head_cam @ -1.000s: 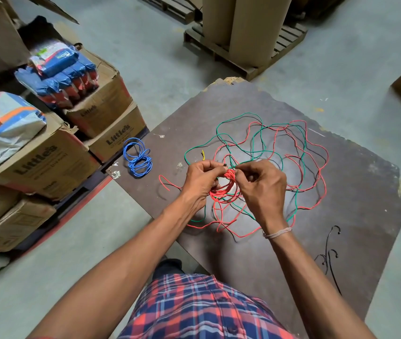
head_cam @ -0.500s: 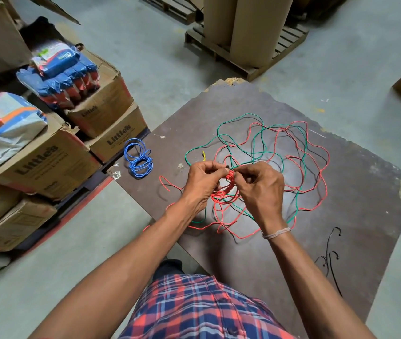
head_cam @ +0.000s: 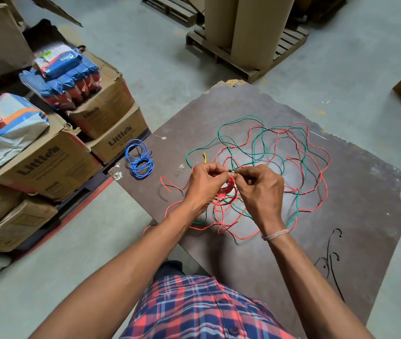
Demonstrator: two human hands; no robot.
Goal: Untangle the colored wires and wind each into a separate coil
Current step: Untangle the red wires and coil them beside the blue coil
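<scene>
My hands have lifted slightly, left hand (head_cam: 206,182) and right hand (head_cam: 259,189) both pinching the red wire (head_cam: 228,192) bundle between them; I fear pulling tightens the green wire (head_cam: 255,152) beyond.

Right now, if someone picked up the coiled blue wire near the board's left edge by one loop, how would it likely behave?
The coiled blue wire would probably lift as one light bundle, since its thin loops lie bunched together. It likely sags and loosens somewhat: no tie is visible around it, and its far loops already spread wider. On the dark flat board, a push would probably slide it, not roll it.
</scene>
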